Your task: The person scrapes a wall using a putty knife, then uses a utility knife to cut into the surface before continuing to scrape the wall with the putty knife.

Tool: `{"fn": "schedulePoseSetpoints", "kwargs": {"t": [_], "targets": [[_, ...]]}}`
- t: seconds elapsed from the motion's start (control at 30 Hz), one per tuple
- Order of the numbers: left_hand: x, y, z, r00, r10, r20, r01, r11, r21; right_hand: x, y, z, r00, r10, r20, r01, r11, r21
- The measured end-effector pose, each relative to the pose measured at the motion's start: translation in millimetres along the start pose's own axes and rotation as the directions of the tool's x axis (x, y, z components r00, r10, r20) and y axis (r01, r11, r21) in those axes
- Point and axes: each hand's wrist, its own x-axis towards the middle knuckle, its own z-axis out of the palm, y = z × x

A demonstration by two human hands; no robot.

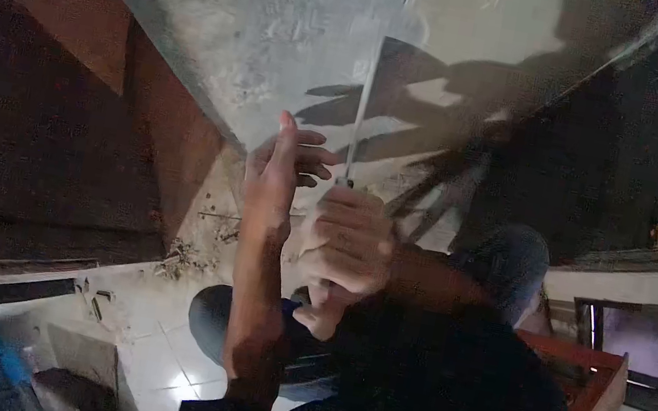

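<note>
My right hand (351, 240) is a fist around the handle of a putty knife (362, 110), its fingers covering most of the grip. The thin metal blade points up and away from me, seen nearly edge-on, overlapping the wall (232, 4) in this view. Just left of the fist, my left hand (282, 160) is raised with the thumb up and the fingers stretched apart, holding nothing. The wall is rough and mottled grey on the left, with a smoother cream layer (485, 22) on the right. Shadows of hands and tool fall across it.
Brown panels (79, 126) flank the wall on the left, and a dark surface (617, 168) lies on the right. Crumbs of debris (183, 259) are on the tiled floor (162, 352) below. A reddish wooden box (604, 395) stands at my right, near my bent knee (512, 264).
</note>
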Motion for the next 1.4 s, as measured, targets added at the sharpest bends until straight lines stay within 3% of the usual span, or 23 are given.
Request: {"fn": "schedulePoseSetpoints", "kwargs": {"t": [0.17,0.2,0.23,0.3,0.33,0.4,0.43,0.47,0.5,0.57,0.6,0.63,0.67,0.7,0.73,0.77,0.8,0.93,1.0,1.17,1.23,1.33,1.4], "targets": [[-0.8,6.1,-7.4,1.0,0.01,-0.007,-0.01,0.999,-0.04,7.6,3.9,-7.8,1.0,0.01,-0.008,-0.01,0.999,-0.033],[0.8,4.2,-8.8,1.0,0.007,-0.015,-0.007,0.999,-0.036,14.4,12.8,-22.6,0.908,0.166,0.384,-0.125,0.984,-0.129],[1.8,1.7,-11.1,1.0,-0.001,-0.025,0.001,1.0,-0.03,17.7,24.9,-37.6,0.646,0.323,0.691,-0.194,0.946,-0.261],[-3.3,-0.4,-15.1,0.999,0.04,-0.025,-0.041,0.999,-0.024,-11.0,76.2,-67.7,0.754,0.344,0.56,-0.512,0.842,0.171],[-5.2,-2.5,-15.7,0.998,0.055,-0.032,-0.055,0.998,-0.014,-15.5,74.2,-62.9,0.752,0.34,0.565,-0.506,0.847,0.165],[8.0,1.1,-12.3,0.996,0.085,-0.027,-0.086,0.996,-0.018,-24.1,58.6,-44.2,0.849,0.42,0.321,-0.527,0.628,0.573],[12.1,1.7,-10.4,0.999,0.043,-0.028,-0.044,0.998,-0.05,-32.0,39.3,-27.8,0.844,0.43,0.321,-0.535,0.63,0.563],[14.8,-0.8,-8.1,1.0,-0.01,-0.025,0.009,0.997,-0.072,-42.4,15.9,-3.6,0.926,0.326,0.19,-0.366,0.898,0.242],[17.9,-3.7,-4.6,1.0,-0.019,-0.014,0.018,0.998,-0.065,-48.6,6.7,9.3,0.98,0.161,0.119,-0.143,0.979,-0.145],[22.1,-10.5,-1.0,0.966,0.218,-0.139,-0.208,0.975,0.079,3.9,12.5,-28.3,0.917,0.201,0.345,-0.111,0.958,-0.265],[18.3,-10.2,5.4,0.909,0.309,-0.281,-0.307,0.95,0.049,0.3,16.5,-22.5,0.918,0.21,0.335,-0.124,0.958,-0.259],[17.8,-10.9,3.4,0.911,0.299,-0.284,-0.297,0.954,0.051,-2.9,21.1,-15.4,0.978,0.133,0.164,-0.102,0.978,-0.18],[15.9,-12.2,1.7,0.806,0.439,-0.398,-0.439,0.893,0.097,-4.5,22.9,-13.2,0.998,0.067,-0.013,-0.068,0.992,-0.108],[15.4,-14.8,-2.1,0.666,0.558,-0.495,-0.56,0.813,0.161,-6.6,20.1,-11.7,0.997,0.081,-0.004,-0.081,0.991,-0.103],[20.9,-19.4,-11.2,0.67,0.555,-0.493,-0.558,0.815,0.16,-8.6,15.6,-8.9,0.999,0.038,0.039,-0.036,0.999,-0.039],[32.0,-25.5,-24.3,0.444,0.664,-0.602,-0.597,0.72,0.354,-9.4,14.7,-6.0,0.997,-0.011,0.072,0.01,1.0,0.022],[40.2,-28.6,-36.2,0.193,0.745,-0.638,-0.568,0.615,0.547,-5.7,15.2,0.7,0.997,-0.022,-0.08,0.018,0.999,-0.04],[57.5,-11.1,-71.9,0.25,0.73,-0.637,-0.533,0.652,0.539,-10.7,25.1,-8.1,0.999,0.04,0.029,-0.036,0.991,-0.13],[72.0,-23.2,-90.3,0.659,0.517,-0.547,-0.551,0.826,0.117,-9.1,15.5,6.1,0.999,0.024,-0.038,-0.027,0.996,-0.085],[86.1,-51.1,-80.1,0.717,0.537,-0.444,-0.512,0.839,0.187,-25.8,31.0,7.3,0.996,0.031,-0.084,-0.042,0.989,-0.14],[80.7,-45.7,-74.1,0.793,0.362,-0.49,-0.415,0.91,0.001,-24.4,29.2,4.8,0.995,0.013,-0.101,-0.028,0.988,-0.153],[69.2,-32.1,-51.2,0.816,0.235,-0.528,-0.365,0.918,-0.156,-23.6,29.5,-3.4,0.995,0.029,-0.098,-0.042,0.991,-0.125],[68.6,-31.9,-50.1,0.795,0.247,-0.554,-0.361,0.926,-0.105,-24.0,25.4,-0.3,0.992,0.039,-0.122,-0.052,0.993,-0.103]]}}
